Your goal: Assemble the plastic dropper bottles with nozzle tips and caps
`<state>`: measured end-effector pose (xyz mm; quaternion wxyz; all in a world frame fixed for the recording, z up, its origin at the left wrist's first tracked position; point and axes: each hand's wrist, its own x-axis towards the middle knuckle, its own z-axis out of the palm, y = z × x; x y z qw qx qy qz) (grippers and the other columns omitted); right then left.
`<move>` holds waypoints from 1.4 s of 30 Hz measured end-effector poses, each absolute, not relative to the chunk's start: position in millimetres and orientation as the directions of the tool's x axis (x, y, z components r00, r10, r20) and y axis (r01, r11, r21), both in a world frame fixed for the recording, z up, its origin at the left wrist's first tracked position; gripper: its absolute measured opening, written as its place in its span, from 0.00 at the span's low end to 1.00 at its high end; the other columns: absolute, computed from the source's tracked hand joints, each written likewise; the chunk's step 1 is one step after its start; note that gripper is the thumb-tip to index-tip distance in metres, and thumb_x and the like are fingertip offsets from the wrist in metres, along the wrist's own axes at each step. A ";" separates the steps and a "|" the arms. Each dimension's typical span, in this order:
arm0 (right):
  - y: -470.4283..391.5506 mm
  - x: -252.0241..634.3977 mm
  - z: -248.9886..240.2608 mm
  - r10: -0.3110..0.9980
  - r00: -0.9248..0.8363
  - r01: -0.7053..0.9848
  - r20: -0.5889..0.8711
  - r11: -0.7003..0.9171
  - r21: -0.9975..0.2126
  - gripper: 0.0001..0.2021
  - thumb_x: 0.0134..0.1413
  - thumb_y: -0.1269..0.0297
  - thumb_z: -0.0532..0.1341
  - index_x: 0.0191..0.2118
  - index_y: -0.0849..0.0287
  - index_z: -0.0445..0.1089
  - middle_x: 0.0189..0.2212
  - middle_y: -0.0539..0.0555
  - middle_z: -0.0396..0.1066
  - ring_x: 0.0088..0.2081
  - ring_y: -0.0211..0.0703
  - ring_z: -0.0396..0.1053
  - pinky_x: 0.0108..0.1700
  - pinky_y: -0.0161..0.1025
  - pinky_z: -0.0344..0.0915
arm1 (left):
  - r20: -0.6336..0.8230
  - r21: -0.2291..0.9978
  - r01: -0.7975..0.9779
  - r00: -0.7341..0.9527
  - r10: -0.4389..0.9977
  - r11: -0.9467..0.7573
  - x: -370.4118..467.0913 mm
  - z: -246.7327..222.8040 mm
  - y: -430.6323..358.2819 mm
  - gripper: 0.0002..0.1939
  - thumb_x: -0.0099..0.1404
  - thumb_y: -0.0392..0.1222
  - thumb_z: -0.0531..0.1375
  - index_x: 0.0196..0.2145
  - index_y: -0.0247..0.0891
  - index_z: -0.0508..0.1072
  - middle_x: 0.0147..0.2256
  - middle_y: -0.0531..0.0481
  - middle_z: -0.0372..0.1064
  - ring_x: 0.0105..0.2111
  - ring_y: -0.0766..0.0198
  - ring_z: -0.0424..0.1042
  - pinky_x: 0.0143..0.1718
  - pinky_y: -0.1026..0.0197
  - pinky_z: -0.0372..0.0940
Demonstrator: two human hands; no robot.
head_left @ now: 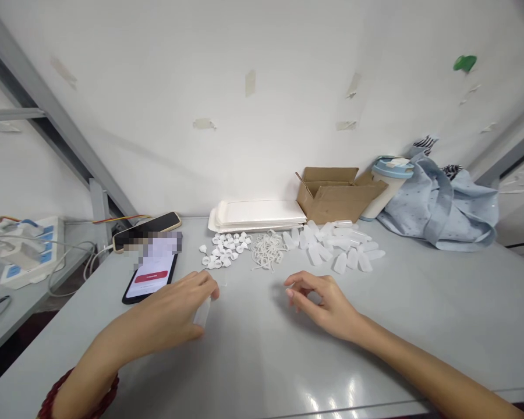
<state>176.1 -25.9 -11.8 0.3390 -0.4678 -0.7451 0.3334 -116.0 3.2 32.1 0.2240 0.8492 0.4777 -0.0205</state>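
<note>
My left hand [179,308] is over the left part of the grey table, closed around a translucent white plastic piece [202,313] that shows between thumb and fingers. To the right, my right hand [321,302] hovers with curved fingers, thumb and forefinger slightly apart and nothing visible between them. Beyond the hands lie three groups: small white caps [225,250], a tangle of thin whitish cords [268,250], and frosted translucent tube-like pieces [332,241], several of each.
Flat white trays [257,214] are stacked by the wall, beside an open cardboard box [336,201]. A blue-lidded cup [386,186] and a light blue cloth bag [441,203] stand right. Left are a lit phone [155,273], a dark phone [146,231] and a power strip [30,253].
</note>
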 end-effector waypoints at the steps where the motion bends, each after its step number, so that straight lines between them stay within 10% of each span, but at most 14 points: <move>1: -24.6 177.9 -9.8 0.924 -0.321 0.477 0.207 0.346 -0.808 0.07 0.60 0.64 0.53 0.39 0.59 0.66 0.23 0.50 0.72 0.23 0.36 0.70 0.19 0.29 0.56 | -0.243 0.373 0.822 0.534 0.810 -0.430 -115.3 33.4 4.2 0.17 0.51 0.36 0.59 0.40 0.44 0.68 0.41 0.52 0.65 0.39 0.57 0.67 0.36 0.63 0.60; 6: -4.9 198.3 -7.3 0.927 -0.195 0.594 0.320 0.372 -0.713 0.08 0.61 0.63 0.53 0.38 0.59 0.66 0.26 0.52 0.73 0.26 0.39 0.70 0.19 0.30 0.59 | -0.099 0.449 0.792 0.503 0.858 -0.413 -101.0 31.7 12.9 0.13 0.62 0.51 0.56 0.42 0.45 0.66 0.44 0.50 0.66 0.37 0.58 0.68 0.36 0.61 0.62; 15: 36.0 234.6 -27.8 0.832 -0.320 0.913 0.453 0.399 -0.089 0.10 0.58 0.72 0.52 0.43 0.61 0.68 0.39 0.61 0.69 0.42 0.52 0.67 0.33 0.41 0.68 | 0.052 0.307 0.736 0.620 0.783 -0.603 -46.8 14.8 30.4 0.09 0.67 0.38 0.51 0.43 0.39 0.67 0.43 0.45 0.65 0.43 0.55 0.66 0.40 0.55 0.64; 23: 31.3 230.7 -27.7 0.876 -0.307 0.934 0.373 0.352 -0.056 0.11 0.53 0.70 0.61 0.44 0.64 0.68 0.41 0.62 0.67 0.42 0.54 0.65 0.40 0.46 0.67 | 0.135 0.110 0.685 0.708 0.694 -0.720 -7.5 3.3 53.7 0.06 0.61 0.30 0.55 0.32 0.35 0.72 0.36 0.43 0.67 0.39 0.53 0.64 0.38 0.54 0.61; 42: 15.6 214.7 -9.4 0.983 -0.102 0.993 0.154 0.111 -0.050 0.07 0.58 0.67 0.56 0.38 0.64 0.70 0.37 0.64 0.72 0.41 0.57 0.70 0.29 0.39 0.61 | 0.312 0.718 0.510 0.372 0.875 -0.473 -29.6 24.4 47.8 0.05 0.57 0.42 0.63 0.26 0.40 0.77 0.30 0.52 0.75 0.32 0.62 0.71 0.30 0.63 0.63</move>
